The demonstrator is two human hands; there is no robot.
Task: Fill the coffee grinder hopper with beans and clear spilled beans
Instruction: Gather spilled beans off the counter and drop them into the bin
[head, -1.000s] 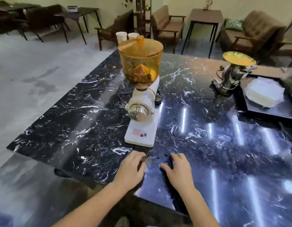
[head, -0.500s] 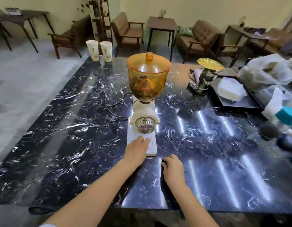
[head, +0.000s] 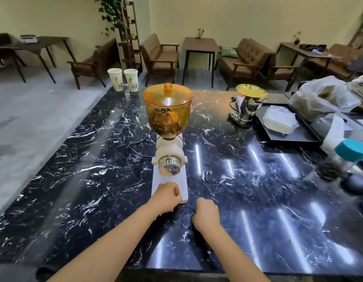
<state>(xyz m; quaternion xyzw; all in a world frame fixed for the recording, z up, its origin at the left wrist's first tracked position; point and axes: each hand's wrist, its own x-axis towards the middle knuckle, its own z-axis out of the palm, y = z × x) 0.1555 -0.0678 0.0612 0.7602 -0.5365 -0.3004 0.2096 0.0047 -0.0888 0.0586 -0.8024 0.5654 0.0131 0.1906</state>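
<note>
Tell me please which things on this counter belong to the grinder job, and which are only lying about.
Belong to the job:
coffee grinder
orange hopper, lid on, beans inside
left hand, closed, over the grinder base
right hand, closed, on the counter

Only lying about:
two paper cups
second small grinder
black tray
plastic bag
teal-lidded jar

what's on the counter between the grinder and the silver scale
Nothing: between the grinder and the scale, the head view shows only bare counter.
</note>
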